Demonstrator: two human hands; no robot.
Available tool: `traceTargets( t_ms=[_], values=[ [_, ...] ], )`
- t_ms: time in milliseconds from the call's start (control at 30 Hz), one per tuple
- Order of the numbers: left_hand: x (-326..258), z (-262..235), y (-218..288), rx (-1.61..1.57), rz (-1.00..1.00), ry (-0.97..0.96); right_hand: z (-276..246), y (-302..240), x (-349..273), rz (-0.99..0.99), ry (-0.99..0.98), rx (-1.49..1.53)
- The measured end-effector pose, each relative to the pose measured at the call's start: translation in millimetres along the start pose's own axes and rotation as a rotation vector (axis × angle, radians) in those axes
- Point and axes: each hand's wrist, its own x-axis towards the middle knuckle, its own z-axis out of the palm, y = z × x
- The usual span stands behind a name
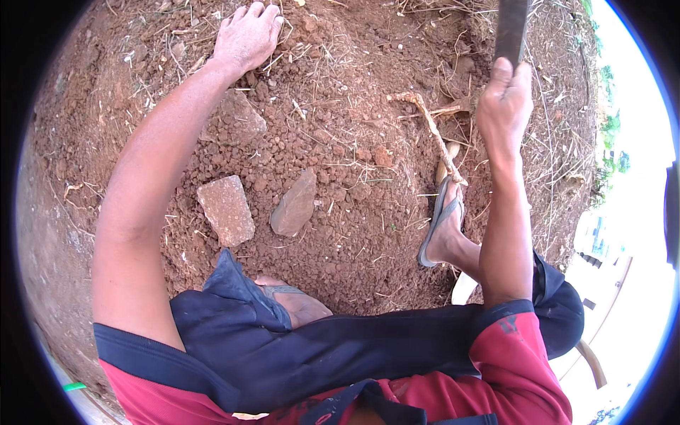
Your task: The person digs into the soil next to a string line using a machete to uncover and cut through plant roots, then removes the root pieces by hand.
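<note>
My left hand (248, 37) reaches far forward and rests on the loose reddish-brown soil (340, 241), fingers stretched and slightly apart with nothing in them. At the far right, my right hand (506, 95) is raised and wrapped around a long flat dark tool (512, 30) that looks like a machete. Its upper end runs out of the picture. Between my arms, a squarish reddish stone (227, 210) lies beside a pointed flat stone (294, 204). Another flat, soil-covered stone (237, 117) sits near my left wrist.
A crooked root or stick (429, 127) lies across the ground near my sandaled right foot (445, 219). My left foot (297, 301) is close to the two stones. Dry straw and twigs (453, 60) litter the far ground. A curved light-brown piece (591, 365) stands at the lower right.
</note>
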Motion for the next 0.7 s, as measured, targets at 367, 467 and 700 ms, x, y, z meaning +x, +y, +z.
traceTargets(
  t_ms=[367,467,700],
  values=[
    [-11.2,12.8,4.6,-0.057,-0.072,-0.076,64.9,79.1,-62.4,0.094,-0.633,-0.274],
    [-5.6,5.7,-16.5,-0.067,-0.088,0.025,18.8,0.0,-2.2,0.121,-0.243,0.004],
    [-4.7,7.4,-18.3,-0.121,-0.073,0.159,60.9,53.6,-56.0,0.105,0.087,0.546]
  ],
)
